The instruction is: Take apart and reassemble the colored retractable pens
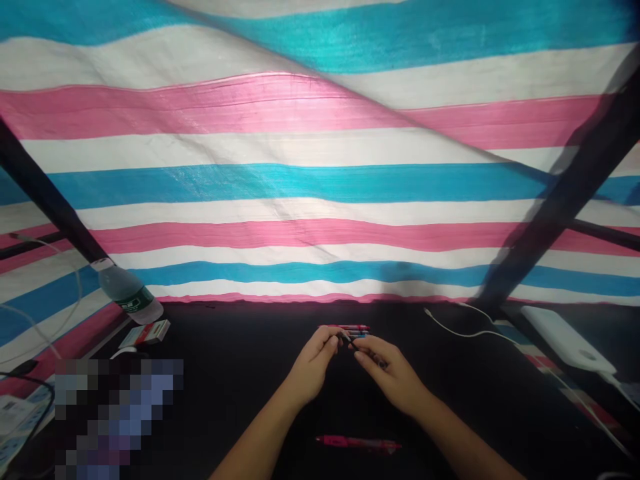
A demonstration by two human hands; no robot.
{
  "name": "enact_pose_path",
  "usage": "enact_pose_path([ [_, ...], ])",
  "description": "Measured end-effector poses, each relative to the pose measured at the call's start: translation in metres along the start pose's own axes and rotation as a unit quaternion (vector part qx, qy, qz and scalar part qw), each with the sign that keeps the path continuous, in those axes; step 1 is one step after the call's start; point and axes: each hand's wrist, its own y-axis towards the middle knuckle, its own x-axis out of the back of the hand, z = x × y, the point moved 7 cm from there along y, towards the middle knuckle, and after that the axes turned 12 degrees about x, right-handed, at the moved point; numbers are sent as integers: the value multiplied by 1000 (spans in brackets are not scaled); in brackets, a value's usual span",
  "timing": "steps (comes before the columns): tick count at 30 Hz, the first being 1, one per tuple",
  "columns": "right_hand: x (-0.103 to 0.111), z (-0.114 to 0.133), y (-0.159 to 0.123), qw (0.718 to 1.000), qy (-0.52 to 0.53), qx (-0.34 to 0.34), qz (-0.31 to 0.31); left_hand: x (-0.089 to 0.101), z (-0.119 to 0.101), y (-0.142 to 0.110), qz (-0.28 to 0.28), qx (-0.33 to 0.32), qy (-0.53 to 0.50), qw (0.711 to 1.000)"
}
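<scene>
My left hand (313, 365) and my right hand (387, 373) meet over a black tabletop (240, 347), fingertips together on a small dark slender piece (350, 341), possibly part of a pen. Its exact form is partly hidden by my fingers. Just beyond my fingers lies a small bundle of pens with pink and blue markings (345, 329). Nearer to me, below my wrists, a pink pen (357, 443) lies flat on the tabletop, touching neither hand.
A plastic water bottle (129, 293) lies tilted at the far left, next to a small white and red box (145, 333). A white cable (475, 327) runs toward a white power bank (565, 337) on the right. Black metal bars (565, 200) cross a striped tarp wall (300, 193). The lower left is pixelated.
</scene>
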Motion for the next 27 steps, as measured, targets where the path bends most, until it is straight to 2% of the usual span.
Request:
enact_pose_path([
  [8,2,0,1,1000,-15,1,1,1,-21,-3,-12,-56,59,997],
  [24,9,15,7,994,-78,41,69,19,-26,0,-33,-80,156,984],
  [27,9,14,7,990,-99,49,85,28,-23,3,-48,-61,139,987],
])
